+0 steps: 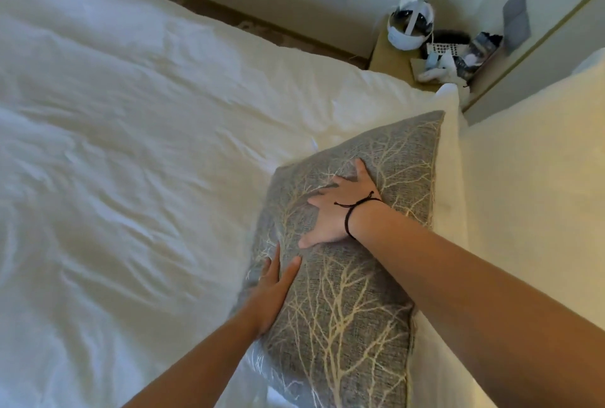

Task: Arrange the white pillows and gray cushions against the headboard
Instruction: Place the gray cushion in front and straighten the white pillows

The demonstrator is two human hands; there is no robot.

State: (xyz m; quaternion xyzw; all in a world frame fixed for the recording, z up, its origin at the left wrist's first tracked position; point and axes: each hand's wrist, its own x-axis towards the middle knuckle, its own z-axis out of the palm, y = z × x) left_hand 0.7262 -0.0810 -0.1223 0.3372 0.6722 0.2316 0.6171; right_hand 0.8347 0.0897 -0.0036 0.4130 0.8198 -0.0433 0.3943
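Both my hands lie spread flat on the gray cushion (347,276), right hand (340,211) above left hand (273,293), which leans on a white pillow (448,185) at the bed (131,178) head edge.

The wide white bedspread (131,145) lies bare, open for reaching. Beside the headboard (540,211), the gray cushion (347,276) leans against a white pillow (450,178), leaving no gap between them. The nightstand (393,57) is crowded with small clutter.
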